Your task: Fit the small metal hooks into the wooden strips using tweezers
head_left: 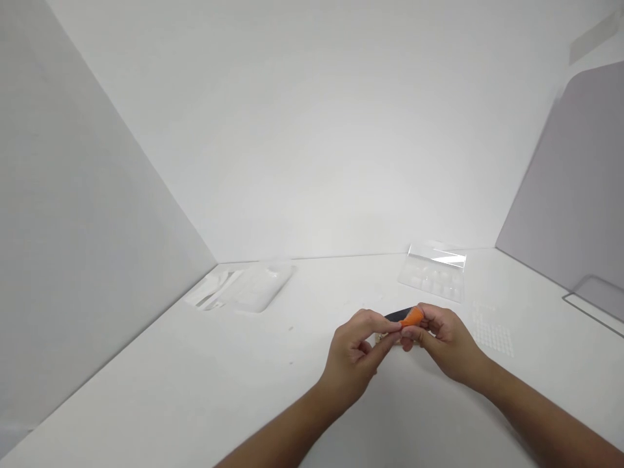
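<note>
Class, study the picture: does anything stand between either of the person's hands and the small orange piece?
Nothing visible does. The fingers of the left hand and right hand meet directly at the orange piece. The dark piece is beside it, and the clear case lies beyond.

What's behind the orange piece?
A dark piece shows past the left side of the orange piece. Directly behind is hidden by it and the fingers of the left hand and right hand.

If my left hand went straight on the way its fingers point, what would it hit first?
Beyond the orange piece at its fingertips, your left hand would probably meet your right hand first, fingertips to fingertips, though depth is unclear here.
</note>
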`<act>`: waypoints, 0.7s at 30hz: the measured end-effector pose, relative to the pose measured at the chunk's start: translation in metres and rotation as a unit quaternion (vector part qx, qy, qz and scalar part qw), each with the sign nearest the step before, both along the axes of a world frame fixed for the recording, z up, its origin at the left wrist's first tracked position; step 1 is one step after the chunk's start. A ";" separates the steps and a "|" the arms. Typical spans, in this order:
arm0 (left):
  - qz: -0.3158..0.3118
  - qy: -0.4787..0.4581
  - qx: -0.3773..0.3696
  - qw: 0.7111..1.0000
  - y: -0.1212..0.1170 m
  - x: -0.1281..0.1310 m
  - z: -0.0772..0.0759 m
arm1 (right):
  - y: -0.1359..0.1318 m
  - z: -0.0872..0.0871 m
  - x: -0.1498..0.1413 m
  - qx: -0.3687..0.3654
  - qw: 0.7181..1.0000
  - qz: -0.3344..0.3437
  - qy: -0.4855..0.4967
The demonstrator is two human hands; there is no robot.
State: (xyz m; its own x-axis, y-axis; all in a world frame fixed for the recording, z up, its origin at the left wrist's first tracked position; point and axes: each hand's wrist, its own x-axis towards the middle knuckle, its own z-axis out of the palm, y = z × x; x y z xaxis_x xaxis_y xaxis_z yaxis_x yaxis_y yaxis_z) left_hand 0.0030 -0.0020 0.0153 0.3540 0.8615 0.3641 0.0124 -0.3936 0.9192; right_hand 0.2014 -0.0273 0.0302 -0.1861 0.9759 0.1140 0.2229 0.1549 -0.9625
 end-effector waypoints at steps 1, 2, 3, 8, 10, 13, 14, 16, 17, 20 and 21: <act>-0.003 -0.002 -0.017 1.000 0.000 0.000 0.002 | 0.000 0.000 0.000 0.003 1.000 -0.001 0.003; -0.007 -0.004 -0.034 0.999 -0.001 0.000 0.003 | 0.000 0.001 0.000 0.004 1.000 -0.002 0.009; -0.010 -0.006 -0.051 0.999 -0.002 0.000 0.004 | 0.000 0.001 0.000 0.006 1.000 -0.006 0.016; -0.020 -0.031 -0.099 0.994 -0.004 0.000 0.004 | 0.001 0.005 0.003 0.027 0.999 -0.039 0.011; -0.024 -0.034 -0.109 0.993 -0.003 -0.001 0.002 | 0.000 0.005 0.004 0.034 0.999 -0.028 0.007; -0.025 -0.027 -0.122 0.992 -0.001 -0.001 -0.001 | -0.002 0.006 0.005 0.034 0.999 -0.002 -0.001; -0.024 -0.024 -0.124 0.992 -0.001 -0.001 -0.001 | -0.002 0.005 0.005 0.029 1.000 0.000 -0.005; -0.023 -0.019 -0.128 0.991 -0.001 -0.001 -0.001 | -0.002 0.005 0.004 0.015 1.000 -0.001 -0.011; -0.025 -0.017 -0.130 0.991 -0.002 -0.001 -0.001 | -0.002 0.004 0.004 0.009 1.000 -0.004 -0.012; -0.031 -0.017 -0.142 0.989 -0.003 0.000 -0.003 | 0.000 0.002 0.005 0.004 1.000 -0.011 -0.009; -0.032 -0.020 -0.144 0.989 -0.004 0.000 -0.004 | 0.001 0.001 0.005 0.004 1.000 -0.014 -0.009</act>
